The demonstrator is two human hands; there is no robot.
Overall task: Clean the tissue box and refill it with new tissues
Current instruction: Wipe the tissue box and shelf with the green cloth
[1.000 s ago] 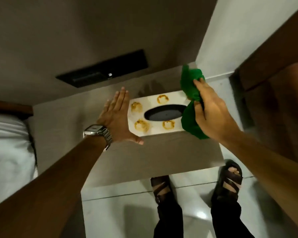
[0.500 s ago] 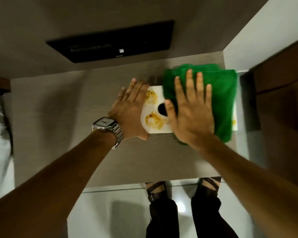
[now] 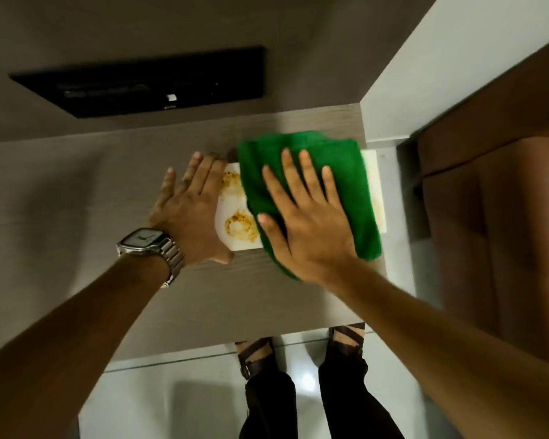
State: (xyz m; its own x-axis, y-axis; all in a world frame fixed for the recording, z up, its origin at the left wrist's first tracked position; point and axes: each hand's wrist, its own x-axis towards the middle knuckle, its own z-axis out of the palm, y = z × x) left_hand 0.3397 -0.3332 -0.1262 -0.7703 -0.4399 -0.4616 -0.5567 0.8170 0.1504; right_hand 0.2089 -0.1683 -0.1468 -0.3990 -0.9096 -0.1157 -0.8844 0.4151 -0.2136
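Observation:
A white tissue box [image 3: 232, 204] with yellow-brown stain rings lies flat on the wooden table [image 3: 108, 201]. A green cloth [image 3: 343, 172] is spread over most of its top and hides the opening. My right hand [image 3: 301, 217] presses flat on the cloth with fingers spread. My left hand [image 3: 191, 210], a metal watch on its wrist, rests flat against the box's left end, fingers straight. Two stain rings show between the hands. A strip of the box shows at the cloth's right edge.
A black panel [image 3: 146, 83] is set in the wall behind the table. A white wall corner [image 3: 425, 74] and a brown wooden door [image 3: 495, 201] stand to the right. Below the table's near edge are my sandalled feet [image 3: 257, 353] on glossy floor tiles.
The right hand went from holding the bunched cloth at the box's right end to pressing it flat over the top. Since half a second ago the cloth has hardly shifted. The left hand stays at the box's left end.

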